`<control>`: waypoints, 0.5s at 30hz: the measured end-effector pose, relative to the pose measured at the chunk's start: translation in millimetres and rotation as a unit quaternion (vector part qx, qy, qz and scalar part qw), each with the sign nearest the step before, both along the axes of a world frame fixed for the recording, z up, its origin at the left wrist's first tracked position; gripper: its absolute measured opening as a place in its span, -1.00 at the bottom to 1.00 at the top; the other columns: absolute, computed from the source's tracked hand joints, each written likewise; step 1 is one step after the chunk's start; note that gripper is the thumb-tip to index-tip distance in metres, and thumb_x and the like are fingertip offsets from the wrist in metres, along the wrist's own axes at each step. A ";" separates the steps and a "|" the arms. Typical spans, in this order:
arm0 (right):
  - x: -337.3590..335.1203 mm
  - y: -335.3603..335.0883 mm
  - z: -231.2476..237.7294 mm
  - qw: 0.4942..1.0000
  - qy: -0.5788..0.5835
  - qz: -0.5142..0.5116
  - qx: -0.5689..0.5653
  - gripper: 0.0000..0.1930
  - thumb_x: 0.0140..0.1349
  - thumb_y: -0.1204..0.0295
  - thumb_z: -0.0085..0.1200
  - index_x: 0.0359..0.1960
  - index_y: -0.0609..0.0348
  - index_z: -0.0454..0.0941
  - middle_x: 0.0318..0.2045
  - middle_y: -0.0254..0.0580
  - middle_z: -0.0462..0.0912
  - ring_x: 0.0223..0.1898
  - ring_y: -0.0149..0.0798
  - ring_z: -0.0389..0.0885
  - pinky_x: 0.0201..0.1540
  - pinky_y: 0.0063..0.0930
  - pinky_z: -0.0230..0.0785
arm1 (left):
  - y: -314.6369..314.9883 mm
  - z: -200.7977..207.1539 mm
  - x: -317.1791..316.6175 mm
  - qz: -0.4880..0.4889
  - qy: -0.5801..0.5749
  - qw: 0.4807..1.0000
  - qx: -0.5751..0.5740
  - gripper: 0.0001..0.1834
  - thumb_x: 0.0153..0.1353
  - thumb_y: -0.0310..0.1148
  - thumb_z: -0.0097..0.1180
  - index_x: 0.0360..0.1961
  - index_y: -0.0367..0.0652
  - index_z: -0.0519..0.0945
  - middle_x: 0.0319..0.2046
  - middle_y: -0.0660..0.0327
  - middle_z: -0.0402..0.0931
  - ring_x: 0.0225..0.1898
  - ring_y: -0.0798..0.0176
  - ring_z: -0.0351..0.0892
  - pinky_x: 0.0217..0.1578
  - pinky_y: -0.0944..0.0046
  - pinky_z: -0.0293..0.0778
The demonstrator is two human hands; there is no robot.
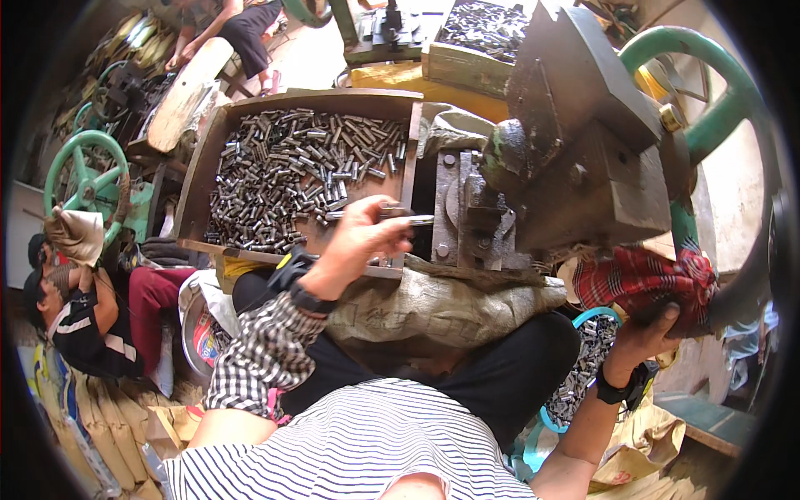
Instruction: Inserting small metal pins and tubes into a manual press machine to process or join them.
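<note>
My left hand is over the right edge of a wooden tray of small metal tubes. Its fingers close on a slim silver tool, slightly blurred, perhaps tweezers. The tool's tip points right, towards the steel die block of a dark press, just short of it. At the right, my right hand grips a press handle wrapped in red plaid cloth. The thumb shows along the cloth; the other fingers are mostly hidden.
A blue-rimmed basket of metal tubes stands by my right knee. Sacking drapes below the press. Behind, a wooden box holds more metal parts. Green handwheels stand at both sides. Other people sit at the left and far left.
</note>
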State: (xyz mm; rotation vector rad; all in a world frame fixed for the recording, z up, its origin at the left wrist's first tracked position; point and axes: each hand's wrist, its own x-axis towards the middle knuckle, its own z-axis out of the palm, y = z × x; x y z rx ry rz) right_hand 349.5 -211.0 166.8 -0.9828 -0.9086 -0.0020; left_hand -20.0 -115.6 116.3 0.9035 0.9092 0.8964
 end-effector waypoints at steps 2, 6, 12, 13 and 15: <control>0.1 -1.7 -0.2 0.999 0.009 -0.023 -0.047 -0.47 0.18 0.25 0.11 0.08 0.37 0.33 -0.01 -0.08 0.47 -0.06 -0.22 0.49 0.01 -0.32 0.37 | 17.0 -4.3 20.9 -0.016 0.026 1.000 -0.002 -0.85 0.16 -0.44 0.14 -0.28 -0.24 0.47 -0.44 0.24 0.51 -0.51 0.40 0.57 -0.55 0.46 0.51; 3.3 -3.2 18.4 0.991 -0.003 -0.048 -0.124 -0.53 0.16 0.40 0.11 0.08 0.37 0.36 0.03 -0.06 0.46 -0.04 -0.21 0.50 0.03 -0.30 0.39 | 62.8 -42.3 30.9 -0.015 0.034 0.999 0.023 -0.86 0.18 -0.43 0.11 -0.29 -0.26 0.46 -0.43 0.23 0.52 -0.48 0.40 0.60 -0.54 0.47 0.55; 1.0 5.2 84.2 0.924 -0.288 -0.040 -0.250 -0.52 0.21 0.44 -0.04 0.16 0.40 0.30 0.12 0.03 0.38 0.15 -0.13 0.35 0.24 -0.28 0.15 | 105.9 -84.6 16.1 -0.024 0.033 0.999 0.024 -0.89 0.21 -0.44 0.08 -0.32 -0.26 0.45 -0.43 0.20 0.53 -0.47 0.35 0.63 -0.53 0.47 0.56; -1.0 11.4 93.9 0.921 -0.283 -0.039 -0.264 -0.52 0.21 0.41 -0.03 0.15 0.40 0.30 0.12 0.03 0.39 0.14 -0.14 0.36 0.24 -0.28 0.15 | 107.1 -87.4 14.0 -0.028 0.030 0.999 0.023 -0.88 0.22 -0.43 0.07 -0.33 -0.27 0.44 -0.44 0.20 0.54 -0.47 0.34 0.64 -0.53 0.47 0.56; -4.9 26.2 111.5 0.921 -0.262 -0.026 -0.288 -0.51 0.21 0.36 -0.03 0.14 0.41 0.32 0.11 0.04 0.40 0.13 -0.15 0.37 0.23 -0.30 0.14 | 109.0 -91.6 10.0 -0.027 0.040 0.999 0.021 -0.87 0.21 -0.43 0.08 -0.34 -0.28 0.44 -0.44 0.18 0.54 -0.47 0.32 0.64 -0.54 0.47 0.57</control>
